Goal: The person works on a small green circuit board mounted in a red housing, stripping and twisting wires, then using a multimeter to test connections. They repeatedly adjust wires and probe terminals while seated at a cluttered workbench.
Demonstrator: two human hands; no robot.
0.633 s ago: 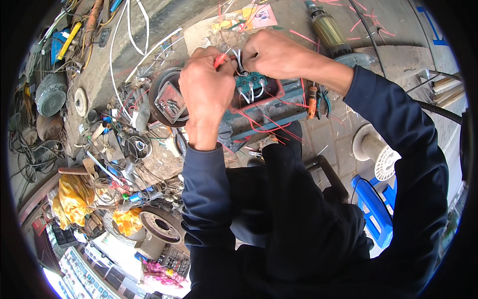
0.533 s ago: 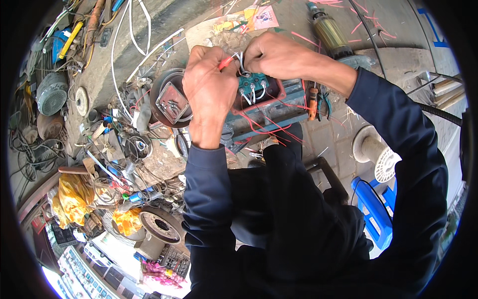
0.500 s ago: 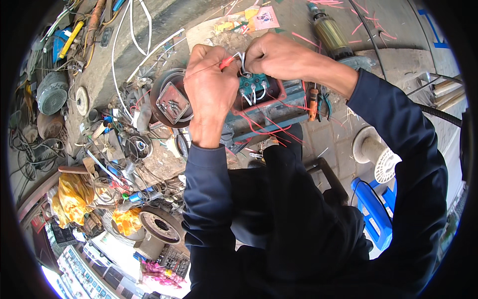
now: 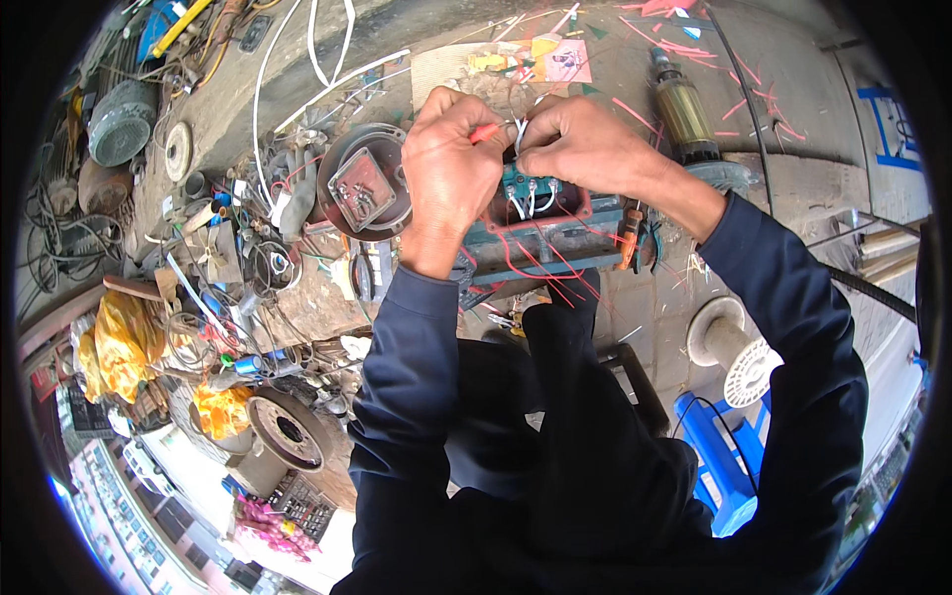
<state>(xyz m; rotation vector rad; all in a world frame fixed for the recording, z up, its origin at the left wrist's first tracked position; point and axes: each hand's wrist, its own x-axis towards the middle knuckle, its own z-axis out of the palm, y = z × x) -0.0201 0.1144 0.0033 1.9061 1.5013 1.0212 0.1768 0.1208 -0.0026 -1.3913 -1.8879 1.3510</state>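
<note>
My left hand (image 4: 451, 164) is closed around a small red-handled tool (image 4: 484, 132), its thin tip pointing toward my right hand. My right hand (image 4: 580, 149) pinches a white-sleeved wire (image 4: 521, 129) that stands up between the two hands. Just below them is a green terminal block (image 4: 543, 186) inside an open junction box (image 4: 583, 210) with a reddish rim. Several white-sleeved leads (image 4: 532, 203) are fixed to its near row of terminals. My fingers cover the block's far side. Thin red wires (image 4: 526, 260) trail from the box toward me.
Left of the box sits a round metal housing (image 4: 332, 188) holding a tray of small parts (image 4: 359, 188). An orange-handled tool (image 4: 629, 238) lies to the right, below a motor armature (image 4: 684, 109). Further right are a white spool (image 4: 716, 332) and a blue stool (image 4: 729, 486).
The whole view has turned and shifted slightly. My right hand is a little nearer the terminal block, covering more of its far side. Both hands keep their hold.
</note>
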